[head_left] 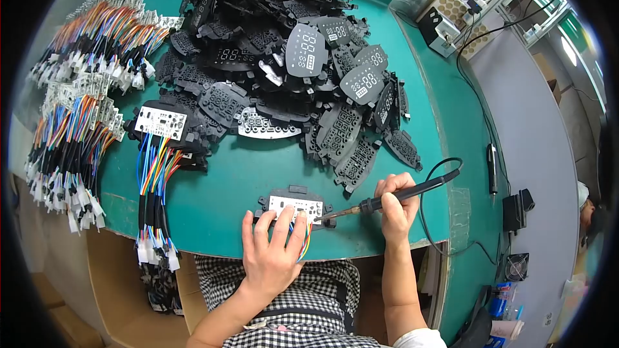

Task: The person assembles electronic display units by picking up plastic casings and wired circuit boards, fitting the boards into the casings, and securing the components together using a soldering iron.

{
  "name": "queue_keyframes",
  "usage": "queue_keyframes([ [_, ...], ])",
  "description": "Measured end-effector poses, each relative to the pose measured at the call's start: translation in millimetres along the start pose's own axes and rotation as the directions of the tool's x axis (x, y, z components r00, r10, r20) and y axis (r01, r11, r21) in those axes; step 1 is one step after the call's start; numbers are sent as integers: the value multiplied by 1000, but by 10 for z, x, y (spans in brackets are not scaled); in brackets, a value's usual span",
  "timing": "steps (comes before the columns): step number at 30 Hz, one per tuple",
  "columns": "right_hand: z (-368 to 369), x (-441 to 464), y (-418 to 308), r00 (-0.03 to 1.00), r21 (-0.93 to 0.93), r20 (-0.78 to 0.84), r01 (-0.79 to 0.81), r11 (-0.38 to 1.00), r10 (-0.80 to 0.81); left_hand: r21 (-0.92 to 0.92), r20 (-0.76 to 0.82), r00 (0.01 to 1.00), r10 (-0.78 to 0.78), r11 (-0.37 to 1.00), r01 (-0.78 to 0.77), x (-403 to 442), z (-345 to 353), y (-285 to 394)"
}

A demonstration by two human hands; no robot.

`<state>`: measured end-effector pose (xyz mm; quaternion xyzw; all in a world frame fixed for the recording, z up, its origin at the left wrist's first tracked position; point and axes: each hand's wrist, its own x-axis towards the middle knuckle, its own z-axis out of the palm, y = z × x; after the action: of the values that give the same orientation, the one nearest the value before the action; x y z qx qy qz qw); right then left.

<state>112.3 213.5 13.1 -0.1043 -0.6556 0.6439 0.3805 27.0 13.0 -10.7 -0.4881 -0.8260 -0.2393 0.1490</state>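
My right hand (396,205) is wrapped round the black handle of a soldering iron (412,191). The iron's metal tip points left and meets the right end of a white circuit board (295,207). That board lies on a black plastic display housing (298,192) near the table's front edge. My left hand (273,248) rests with its fingers stretched out over the board and its coloured wires (305,242). Its fingertips press on the board's lower part and hide some of it. Whether tip and board truly touch is too small to tell.
A large heap of black display housings (222,103) covers the back of the green table (225,209). Bundles of wired boards (71,145) lie at the left. More wired boards (161,122) sit stacked nearer. The iron's cord (422,219) loops at the right; a cardboard box (126,290) stands below.
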Motion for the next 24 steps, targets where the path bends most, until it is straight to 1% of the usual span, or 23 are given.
queue_keyframes([
  [2, -14, 22, -2, 998, 97, -29, 60, 993, -57, -7, -3, 1000, -1, 1000, 1, -6, -2, -1],
  [5, 1, 74, -31, 996, 107, -64, 71, 992, -65, -9, -8, 1000, 1, 1000, -1, 1, 3, -2],
  [7, 74, 118, -100, 986, -34, -108, -135, 990, 130, 9, -19, 1000, 7, 1000, -7, -1, 9, -3],
  [8, 56, 134, -42, 991, -73, -66, -121, 990, 116, 8, -17, 1000, 9, 1000, -9, -4, 9, -4],
  [10, 108, 156, -18, 989, -85, -68, -136, 987, 131, 6, -17, 1000, 9, 1000, -9, -4, 11, -7],
  [13, 126, 153, 18, 985, -51, -68, -164, 985, 160, -7, -14, 1000, 6, 1000, -6, -16, 20, -16],
  [16, 117, 144, 41, 986, -55, -47, -162, 985, 160, -1, -25, 1000, 6, 1000, -6, -16, 34, -17],
  [24, 116, 141, 65, 986, -68, -54, -162, 984, 158, -23, -6, 1000, -19, 1000, 19, -6, 0, 2],
])
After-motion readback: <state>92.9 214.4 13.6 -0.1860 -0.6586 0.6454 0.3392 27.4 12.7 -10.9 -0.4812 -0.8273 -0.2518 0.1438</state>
